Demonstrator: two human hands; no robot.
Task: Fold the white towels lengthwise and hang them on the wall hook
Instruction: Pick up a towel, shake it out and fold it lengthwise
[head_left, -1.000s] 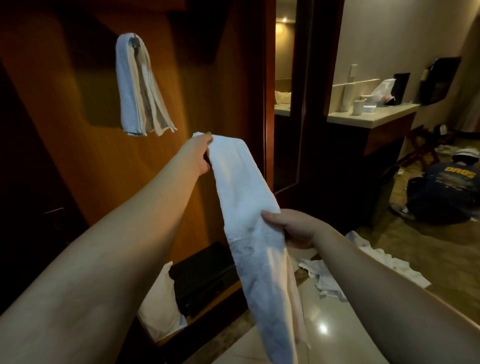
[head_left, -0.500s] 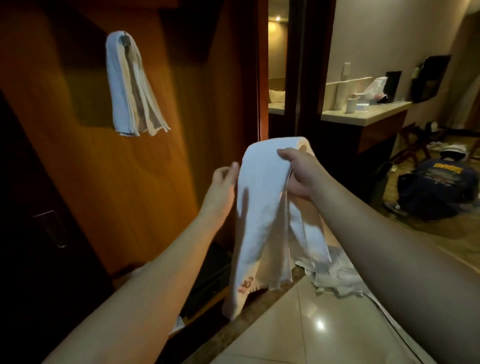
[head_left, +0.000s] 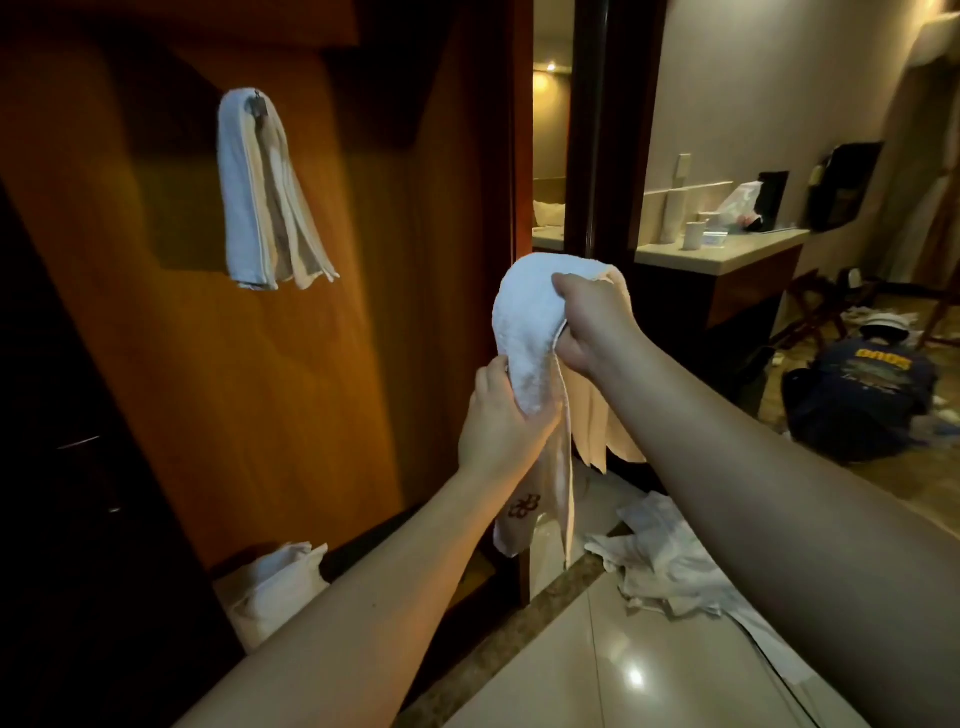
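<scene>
A broad wooden wall panel fills the left half of the view, with a doorway to its right opening onto a room where a pale tabletop carries a white cup and a tissue box. On the glossy floor below lies a loose heap of white linen. Farther back on the right a person in a dark shirt crouches low on the floor. A folded white towel already hung drapes from the wall hook, high on the panel, its ends hanging free. At the panel's foot sits a white cloth bundle in a low recess; whether it lies inside a container cannot be told. The white towel in hand, doubled over with a red emblem near its lower end, is held in mid-air well to the right of the hook. The right hand grips its upper fold; the left hand is clamped round it just below, the two hands close together.
</scene>
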